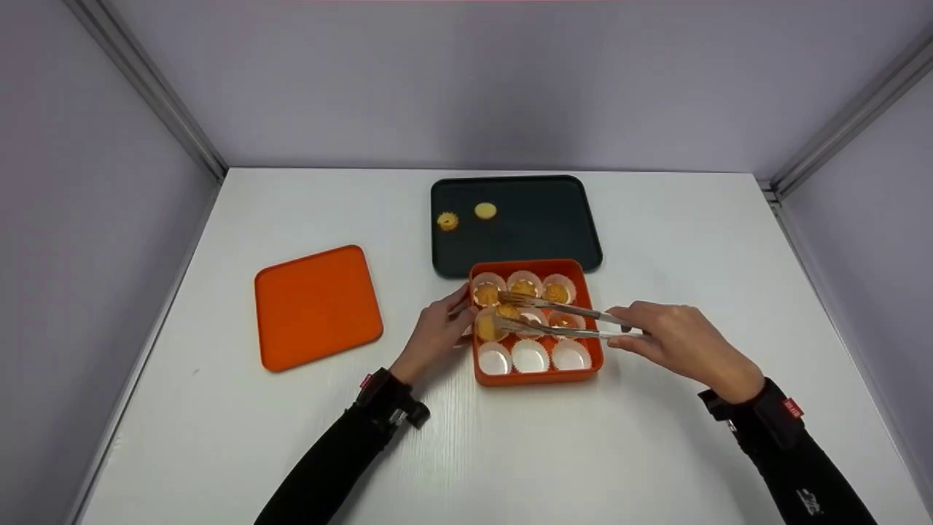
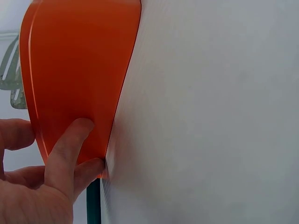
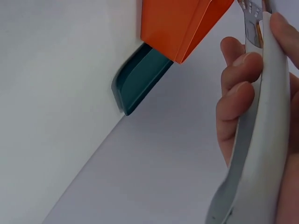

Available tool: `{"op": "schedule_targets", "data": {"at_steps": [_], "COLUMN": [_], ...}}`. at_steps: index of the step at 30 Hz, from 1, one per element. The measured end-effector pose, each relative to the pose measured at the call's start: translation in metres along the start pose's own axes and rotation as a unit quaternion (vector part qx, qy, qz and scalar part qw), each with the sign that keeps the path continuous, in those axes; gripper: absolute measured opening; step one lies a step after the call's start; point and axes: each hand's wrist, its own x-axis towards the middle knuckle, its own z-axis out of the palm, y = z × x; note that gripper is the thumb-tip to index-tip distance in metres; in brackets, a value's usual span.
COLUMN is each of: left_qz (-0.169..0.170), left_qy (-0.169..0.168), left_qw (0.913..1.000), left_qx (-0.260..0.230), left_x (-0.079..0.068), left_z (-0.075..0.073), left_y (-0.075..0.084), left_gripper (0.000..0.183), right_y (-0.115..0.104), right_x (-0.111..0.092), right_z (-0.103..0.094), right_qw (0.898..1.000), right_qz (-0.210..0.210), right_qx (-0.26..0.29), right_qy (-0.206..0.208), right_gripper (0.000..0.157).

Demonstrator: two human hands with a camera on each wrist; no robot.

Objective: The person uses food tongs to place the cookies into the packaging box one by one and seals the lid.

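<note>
My right hand (image 1: 681, 343) grips metal tongs (image 1: 576, 333) by their arms, low over an orange box (image 1: 538, 378). A ridged cookie (image 1: 508, 313) shows between the tong tips; whether they touch it I cannot tell. White paper cups (image 1: 530, 356) in rows fill the box. Cookies (image 1: 556, 292) sit in the far row, and a smooth round one (image 1: 490, 327) lies in the middle row's left cup. The tongs partly hide that row. With extended fingers, my left hand (image 1: 435, 332) touches the box's outer left wall (image 2: 70, 70), one finger near the rim.
Behind the box, a dark green tray (image 1: 539, 219) holds a ridged cookie (image 1: 447, 221) and a smooth round one (image 1: 485, 211). A flat orange tray (image 1: 318, 308) lies to the left on the white table (image 1: 466, 452). Pale walls (image 1: 466, 87) stand around the table's back and sides.
</note>
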Motion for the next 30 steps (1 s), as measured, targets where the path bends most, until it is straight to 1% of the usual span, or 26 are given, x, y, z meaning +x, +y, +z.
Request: {"op": "schedule_targets", "data": {"at_steps": [5, 12, 18, 25, 30], "left_qz": [0.005, 0.008, 0.012, 0.018, 0.006], "left_qy": [-0.003, -0.006, -0.002, 0.006, 0.003], "left_qw": [1.0, 0.9999, 0.9999, 0.9994, 1.0], "left_qx": [0.002, -0.005, 0.011, 0.028, 0.006], "left_x": [-0.001, -0.001, -0.001, 0.0, 0.0], "left_z": [0.0, 0.001, 0.001, 0.001, 0.001], "left_y": [0.0, 0.0, 0.0, -0.001, -0.001], "left_gripper": [0.059, 0.06, 0.059, 0.058, 0.059], "right_y": [0.0, -0.002, -0.005, -0.01, -0.011], "right_x": [-0.001, -0.001, 0.001, 0.005, 0.007], "right_z": [0.002, 0.005, 0.006, 0.007, 0.008], "right_qw": [0.999, 0.998, 0.997, 0.996, 0.996], "right_qz": [-0.014, -0.037, -0.041, -0.055, -0.056], "right_qx": [0.015, 0.028, 0.024, 0.016, 0.005], "right_qy": [-0.024, -0.045, -0.064, -0.07, -0.072], "right_gripper": [0.043, 0.043, 0.043, 0.041, 0.041]}}
